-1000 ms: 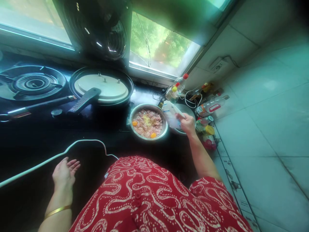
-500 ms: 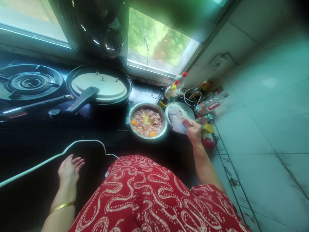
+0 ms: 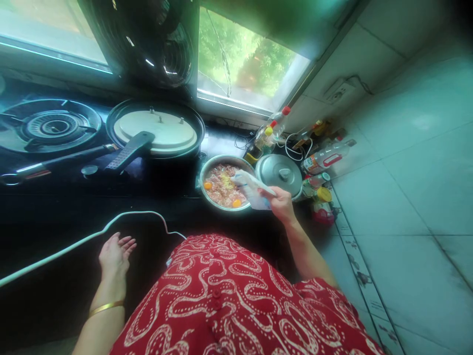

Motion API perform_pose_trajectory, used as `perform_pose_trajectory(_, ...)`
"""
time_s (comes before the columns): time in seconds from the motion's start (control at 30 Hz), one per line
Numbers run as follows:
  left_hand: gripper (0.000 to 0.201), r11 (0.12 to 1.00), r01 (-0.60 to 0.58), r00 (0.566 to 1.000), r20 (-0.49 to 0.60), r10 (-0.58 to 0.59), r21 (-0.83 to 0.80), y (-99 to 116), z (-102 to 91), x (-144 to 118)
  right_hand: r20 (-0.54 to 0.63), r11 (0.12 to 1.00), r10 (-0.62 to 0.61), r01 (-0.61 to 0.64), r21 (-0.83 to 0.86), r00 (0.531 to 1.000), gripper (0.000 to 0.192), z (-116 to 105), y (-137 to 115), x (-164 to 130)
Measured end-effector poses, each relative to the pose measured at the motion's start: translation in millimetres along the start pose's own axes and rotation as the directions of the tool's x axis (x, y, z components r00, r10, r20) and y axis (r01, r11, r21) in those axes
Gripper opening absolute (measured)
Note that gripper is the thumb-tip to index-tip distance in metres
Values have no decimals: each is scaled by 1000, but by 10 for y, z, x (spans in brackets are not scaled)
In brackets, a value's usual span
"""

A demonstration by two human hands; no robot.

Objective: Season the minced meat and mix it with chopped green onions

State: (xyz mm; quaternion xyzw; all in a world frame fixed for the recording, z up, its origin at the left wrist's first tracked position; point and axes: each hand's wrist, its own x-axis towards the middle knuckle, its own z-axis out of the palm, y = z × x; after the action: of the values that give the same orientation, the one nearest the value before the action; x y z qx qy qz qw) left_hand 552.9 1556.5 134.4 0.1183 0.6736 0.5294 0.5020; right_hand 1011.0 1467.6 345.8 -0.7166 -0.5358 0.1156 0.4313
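Observation:
My right hand point(image 3: 283, 203) grips a whitish plastic bag point(image 3: 253, 188) with blue print, tilted over the right side of a metal bowl point(image 3: 202, 195). The bag's contents cannot be made out. In the bowl lies minced meat point(image 3: 223, 182) with two orange egg yolks, one at the left and one at the front, and a pale yellow heap in the middle. My left hand point(image 3: 114, 252) hangs palm up near the counter's front, fingers stretched out and holding nothing. A white cord point(image 3: 121, 214) runs just above it.
A lidded pot point(image 3: 279, 172) stands right of the bowl. Behind it are several bottles point(image 3: 268, 135), with jars point(image 3: 323, 194) along the tiled wall. To the left, a wide pan with a white lid point(image 3: 155, 130) sits beside a gas burner point(image 3: 55, 125); a black handle point(image 3: 129, 153) juts forward.
My right hand has carried the bag leftward from above the lidded pot to over the bowl's right side, uncovering the pot's lid. My left hand stays open; the view has shifted slightly.

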Motion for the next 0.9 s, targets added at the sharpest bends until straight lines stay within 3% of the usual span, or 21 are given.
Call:
perform_pose_trajectory(0.1,21,1000,-2,1000,-13,2,-8,6,-31,-19,60,1000,-5,6,-14,998,33,37,38,5)
perform_pose_trajectory(0.33,21,1000,30,999,-25,-30,-7,0,-25,-50,8,999,-41,40,29,999,33,37,-21,4)
perform_pose_trajectory(0.5,20,1000,14,1000,-3,-14,-3,29,23,-78,91,999,-26,28,-20,996,28,12,57,-36)
perform_pose_trajectory(0.67,22,999,30,1000,-10,-29,18,29,14,-57,3,999,44,-44,-25,999,34,-181,218,-121)
perform_pose_trajectory(0.8,21,1000,9,1000,2,-9,15,24,33,-18,-142,998,67,-69,-9,988,39,-292,251,-133)
perform_pose_trajectory(0.9,18,1000,-4,1000,10,4,17,36,74,-2,-146,997,66,-73,-37,987,39,-329,288,-132)
